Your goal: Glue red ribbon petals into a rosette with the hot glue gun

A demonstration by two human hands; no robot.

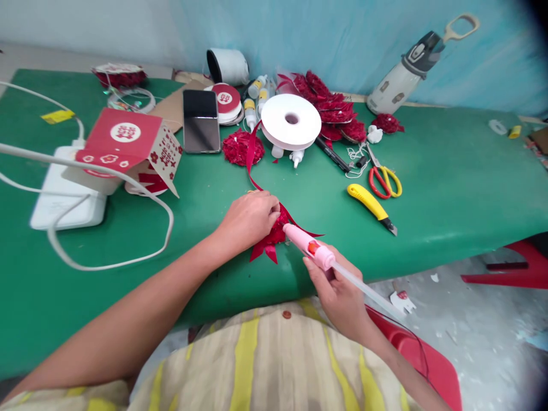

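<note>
My left hand (250, 218) is closed, pinching a red ribbon flower (274, 237) down on the green table (449, 171) near its front edge. A red ribbon strand (252, 154) runs from the flower up to a white spool (291, 121). My right hand (338, 291) grips a pink glue gun (306, 242), its nozzle touching the flower's right side. A clear glue stick (368, 294) sticks out of the gun's back.
Yellow utility knife (371, 206) and red-yellow scissors (385, 178) lie to the right. Finished red flowers (329, 108), glue bottles (252, 103), a phone (200, 120), a red-white box (128, 145), white cables (107, 264) and a white jug (411, 65) surround the work spot.
</note>
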